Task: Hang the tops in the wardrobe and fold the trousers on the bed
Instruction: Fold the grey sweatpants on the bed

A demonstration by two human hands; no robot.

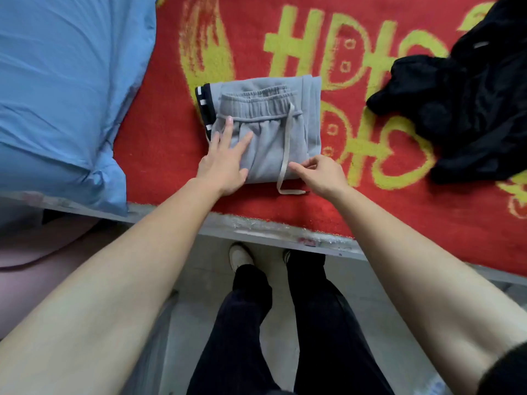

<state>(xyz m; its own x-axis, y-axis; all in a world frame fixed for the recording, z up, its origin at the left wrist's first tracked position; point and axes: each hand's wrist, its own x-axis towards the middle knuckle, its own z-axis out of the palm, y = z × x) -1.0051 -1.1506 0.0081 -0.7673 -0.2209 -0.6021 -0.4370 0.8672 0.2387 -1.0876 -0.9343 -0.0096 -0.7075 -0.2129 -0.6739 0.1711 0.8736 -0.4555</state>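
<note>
A pair of grey trousers point(271, 138) lies folded into a compact rectangle on the red blanket point(159, 143) of the bed, its waistband up and a black-and-white striped edge showing at its left side. My left hand point(225, 161) rests flat on the lower left of the fold with straight fingers. My right hand point(319, 172) is at the fold's lower right corner, its fingers curled around the grey fabric edge there. A pale drawstring point(285, 155) trails down over the fold onto the blanket.
A heap of black clothing point(462, 109) lies on the blanket at the right. A blue pillow point(57, 95) fills the left. The bed's grey front edge point(271, 232) runs below the hands, with my legs and shoes on the floor beneath.
</note>
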